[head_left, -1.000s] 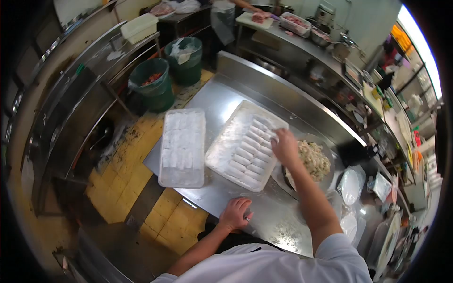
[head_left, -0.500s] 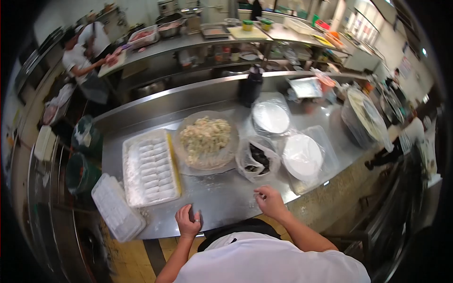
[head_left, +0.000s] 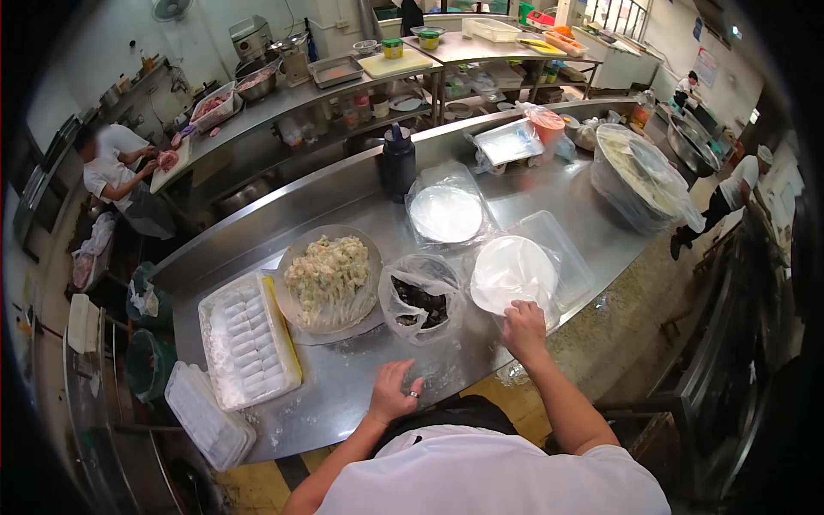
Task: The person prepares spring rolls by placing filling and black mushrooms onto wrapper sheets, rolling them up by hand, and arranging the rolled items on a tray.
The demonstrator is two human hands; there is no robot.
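My right hand (head_left: 525, 326) is at the near edge of a stack of white round sheets (head_left: 512, 273) partly covered by clear plastic; its fingers are bent together at the rim, and what they grip is too small to tell. My left hand (head_left: 396, 391) hovers over the steel table's front edge, fingers apart, holding nothing, a ring on one finger. Beyond it sits a plastic bag of dark pieces (head_left: 419, 300). Left of the bag, a round dish holds a pale chopped mixture (head_left: 331, 273). A white tray (head_left: 247, 342) holds rows of white floured rolls.
A lidded plastic box (head_left: 209, 415) overhangs the left front corner. Another wrapped white stack (head_left: 445, 213) and a dark bottle (head_left: 398, 163) stand farther back. A large plastic-covered bowl (head_left: 637, 178) is at right. A person (head_left: 120, 176) handles meat at far left; others are at far right.
My right hand has moved right and forward to the white stack. My left hand has shifted right along the table's front edge. The view has turned to the right.
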